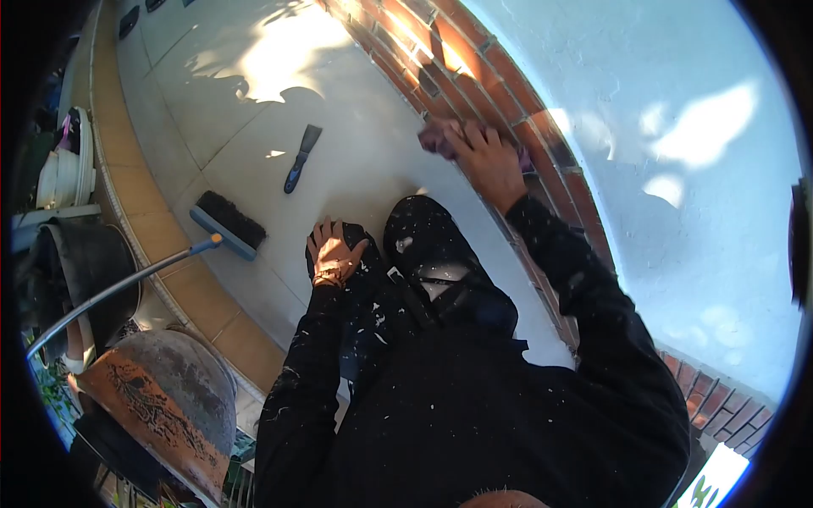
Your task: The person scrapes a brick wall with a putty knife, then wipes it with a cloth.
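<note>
My right hand (489, 162) presses a crumpled purplish cloth (438, 138) against the low brick border (542, 148) along the wall, its fingers spread over the cloth. My left hand (335, 254) rests flat on my knee, holding nothing, with the fingers stretched out. Ahead of that knee, a putty knife (302, 159) with a black and blue handle lies on the tiled floor. Left of my left hand lies a broom head (229, 224) with dark bristles, joined to a long grey handle (118, 296).
A white-blue wall (669, 229) rises on the right above the bricks. At lower left stand a rust-coloured pot (157, 406) and a black pot (93, 271) beyond the tan tiled edge (157, 233). White containers (63, 179) sit farther up that side.
</note>
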The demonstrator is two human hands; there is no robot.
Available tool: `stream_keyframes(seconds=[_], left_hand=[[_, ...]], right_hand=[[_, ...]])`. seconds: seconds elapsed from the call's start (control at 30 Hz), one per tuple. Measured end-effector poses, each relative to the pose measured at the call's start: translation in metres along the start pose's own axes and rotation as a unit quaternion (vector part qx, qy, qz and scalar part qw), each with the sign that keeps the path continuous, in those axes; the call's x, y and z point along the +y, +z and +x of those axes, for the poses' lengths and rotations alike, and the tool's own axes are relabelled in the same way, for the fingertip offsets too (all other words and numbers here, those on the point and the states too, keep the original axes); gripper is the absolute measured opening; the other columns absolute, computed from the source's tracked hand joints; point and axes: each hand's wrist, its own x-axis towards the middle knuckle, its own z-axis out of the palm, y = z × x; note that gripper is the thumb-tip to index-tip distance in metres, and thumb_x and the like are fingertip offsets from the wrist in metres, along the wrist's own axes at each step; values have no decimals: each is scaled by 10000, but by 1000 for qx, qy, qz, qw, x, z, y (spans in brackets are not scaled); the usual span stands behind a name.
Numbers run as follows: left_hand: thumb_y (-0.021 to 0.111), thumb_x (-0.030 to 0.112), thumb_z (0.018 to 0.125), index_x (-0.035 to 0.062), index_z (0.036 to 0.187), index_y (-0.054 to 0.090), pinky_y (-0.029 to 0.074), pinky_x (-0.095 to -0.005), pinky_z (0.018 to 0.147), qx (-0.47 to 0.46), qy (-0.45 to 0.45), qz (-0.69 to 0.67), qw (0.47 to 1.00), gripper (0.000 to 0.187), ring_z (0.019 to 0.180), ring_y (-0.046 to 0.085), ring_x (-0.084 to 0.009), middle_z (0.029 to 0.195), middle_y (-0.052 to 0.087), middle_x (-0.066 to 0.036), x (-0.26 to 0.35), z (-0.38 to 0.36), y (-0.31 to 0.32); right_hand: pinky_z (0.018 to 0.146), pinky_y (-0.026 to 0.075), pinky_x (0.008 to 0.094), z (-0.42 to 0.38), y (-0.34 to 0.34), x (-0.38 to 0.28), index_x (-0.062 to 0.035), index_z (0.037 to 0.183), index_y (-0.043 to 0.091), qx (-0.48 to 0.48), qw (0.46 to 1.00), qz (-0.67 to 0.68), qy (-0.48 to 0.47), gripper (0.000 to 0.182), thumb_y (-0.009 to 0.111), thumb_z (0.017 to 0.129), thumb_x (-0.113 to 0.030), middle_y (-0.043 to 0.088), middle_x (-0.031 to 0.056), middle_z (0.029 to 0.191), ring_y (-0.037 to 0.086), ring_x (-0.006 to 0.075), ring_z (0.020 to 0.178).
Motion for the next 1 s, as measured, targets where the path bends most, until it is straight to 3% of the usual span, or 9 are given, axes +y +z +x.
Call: stream_keyframes(seconds=[0.13,0.33,0.4,0.43,0.47,0.5,0.63,0.83,1.0], left_hand=[[699,582,919,125,1548,513,229,-590,1265,27,2,-53,998,800,1578,275,-350,1683,377,-103,-10,-12,6],[708,519,924,184,1533,543,247,-600,1259,47,-41,-90,994,715,1589,266,-342,1671,407,-75,-5,-21,6],[715,504,921,200,1506,576,247,-601,1261,84,-35,-88,992,674,1573,301,-351,1657,432,-91,-7,-25,18],[715,504,921,200,1506,576,247,-601,1261,92,-34,-96,991,674,1573,301,-351,1657,432,-91,-2,-18,14],[719,497,920,200,1496,586,246,-602,1261,81,-45,-98,991,662,1575,295,-352,1655,435,-94,2,-20,10],[723,491,919,199,1487,596,245,-603,1260,69,-54,-95,992,651,1576,289,-353,1654,438,-97,6,-25,5],[775,486,915,82,1492,568,441,-499,1159,113,93,-389,909,735,1353,573,-445,1502,590,-201,62,-18,7],[756,497,967,1,1522,508,430,-406,1172,23,212,-574,791,784,1395,570,-341,1506,583,-218,220,-55,5],[745,353,1008,-18,1497,545,439,-339,1131,-109,185,-781,587,645,1315,590,-225,1472,618,-113,235,-63,11]], right_hand=[[845,522,445,75,-10,28,-89,1349,638,-26,992,-111,-56,464,640,889,-151,617,97,1181,577,299,1146],[703,463,387,-141,78,36,-74,870,747,-208,925,-258,-186,188,611,894,-202,563,107,915,562,254,840],[759,516,489,-258,91,35,-38,930,737,-250,928,-222,-165,185,607,896,-166,647,183,1048,642,358,959],[781,539,528,-303,102,46,-28,1020,738,-457,882,78,85,249,619,883,-199,668,199,1182,670,378,1004],[766,563,510,-399,145,57,-56,1137,727,-160,985,64,31,331,623,887,-247,691,195,1204,704,362,939],[766,563,510,-409,133,50,-56,1137,727,-162,984,64,32,331,623,887,-247,691,195,1204,704,362,939],[843,590,507,-386,15,39,-159,1290,689,-598,778,-49,185,382,631,947,-315,724,187,1208,753,359,985],[965,558,499,-206,-92,-14,-98,1463,588,-157,918,226,287,521,638,970,-258,640,236,1365,666,444,1176],[1122,457,482,-144,-151,-42,-41,1509,521,-199,908,331,160,566,659,990,-219,575,254,1450,565,436,1339]])
